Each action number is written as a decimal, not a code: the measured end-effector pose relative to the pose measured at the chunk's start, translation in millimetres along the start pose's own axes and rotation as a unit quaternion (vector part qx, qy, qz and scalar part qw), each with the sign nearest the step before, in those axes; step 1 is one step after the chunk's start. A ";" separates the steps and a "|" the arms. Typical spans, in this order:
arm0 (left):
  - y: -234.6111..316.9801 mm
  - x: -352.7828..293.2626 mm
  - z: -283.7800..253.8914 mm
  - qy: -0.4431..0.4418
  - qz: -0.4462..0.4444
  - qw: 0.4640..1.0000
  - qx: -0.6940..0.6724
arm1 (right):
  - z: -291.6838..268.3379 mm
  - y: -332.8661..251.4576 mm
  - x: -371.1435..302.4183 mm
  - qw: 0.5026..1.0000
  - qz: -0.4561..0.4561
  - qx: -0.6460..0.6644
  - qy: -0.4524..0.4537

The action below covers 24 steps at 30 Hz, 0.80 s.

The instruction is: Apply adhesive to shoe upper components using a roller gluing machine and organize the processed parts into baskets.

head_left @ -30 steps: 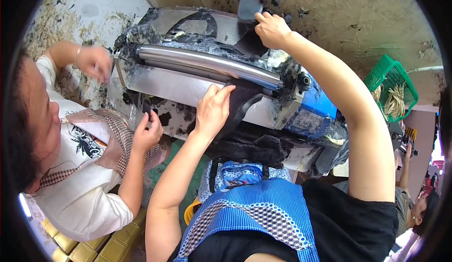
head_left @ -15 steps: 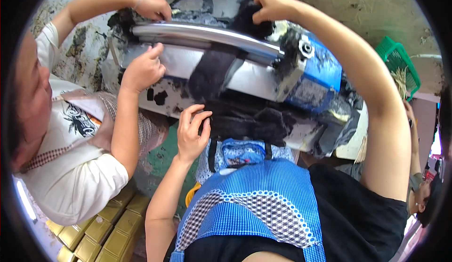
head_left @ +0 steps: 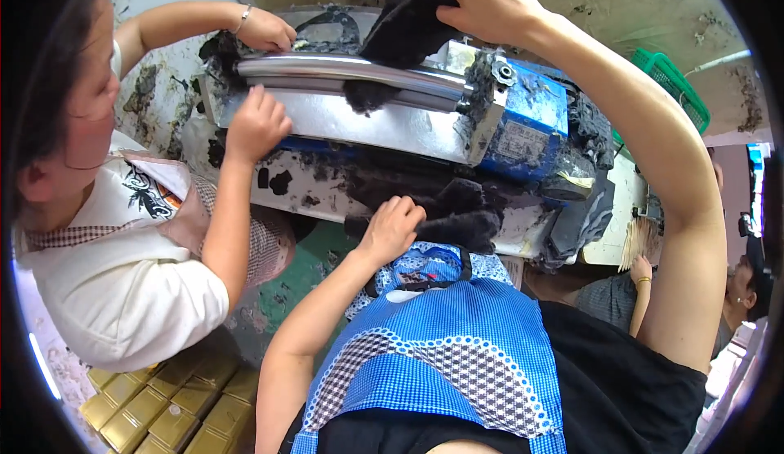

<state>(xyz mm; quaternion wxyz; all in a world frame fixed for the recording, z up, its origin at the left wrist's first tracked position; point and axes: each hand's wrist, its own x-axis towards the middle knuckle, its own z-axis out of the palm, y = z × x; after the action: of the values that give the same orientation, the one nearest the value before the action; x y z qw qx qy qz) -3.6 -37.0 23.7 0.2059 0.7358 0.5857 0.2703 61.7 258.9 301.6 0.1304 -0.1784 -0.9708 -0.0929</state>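
Above the far side of a roller machine, my right hand [head_left: 490, 3] grips dark plush pieces [head_left: 408, 28], which hang to its left. My left hand [head_left: 392, 229] is closer to my body, fingers bent and together on a pile of black plush pieces [head_left: 457, 209]; its fingertips are partly hidden. Shiny metal rollers [head_left: 351, 72] lie between my hands. A small black plush piece [head_left: 371, 95] shows at their near side, above the sloped metal plate [head_left: 343, 124].
At left, a co-worker's one hand [head_left: 266, 29] is at the far roller side and the other [head_left: 259, 124] over the plate's left end. The blue machine housing [head_left: 523, 119] is lint-covered. Gold tins [head_left: 163, 413] stand lower left; a green basket [head_left: 674, 86] is at right.
My right hand has lifted plush pieces up and away from the rollers. My left hand has moved right onto the pile. The black piece on the plate has mostly drawn back into the rollers.
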 end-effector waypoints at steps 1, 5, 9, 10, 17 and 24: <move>1.2 2.5 -0.8 0.004 0.022 0.999 -0.025 | -6.8 2.0 -5.0 1.000 0.022 0.007 -0.001; 5.0 16.4 -12.5 -0.022 0.069 0.996 -0.046 | -23.9 12.2 -24.2 0.995 0.099 0.015 0.019; 3.5 42.7 -13.4 0.043 0.064 0.995 0.064 | -27.4 36.2 -47.9 0.984 0.159 0.018 0.075; -4.2 41.2 -8.2 0.013 0.033 0.996 0.077 | -23.1 51.1 -54.0 0.977 0.146 -0.014 0.156; -18.7 35.4 -7.9 -0.087 0.003 0.994 0.070 | -143.8 118.0 -213.5 0.920 0.197 -0.270 0.207; -29.9 56.0 0.5 -0.237 0.046 0.970 -0.019 | -32.2 53.7 -416.9 0.933 0.238 -0.269 -0.004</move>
<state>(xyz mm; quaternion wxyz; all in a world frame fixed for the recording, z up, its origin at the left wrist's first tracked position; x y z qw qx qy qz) -16.3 24.4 13.6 0.3404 0.8009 0.4805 0.1081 464.9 166.6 219.9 0.0920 -0.4330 -0.8391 -0.3162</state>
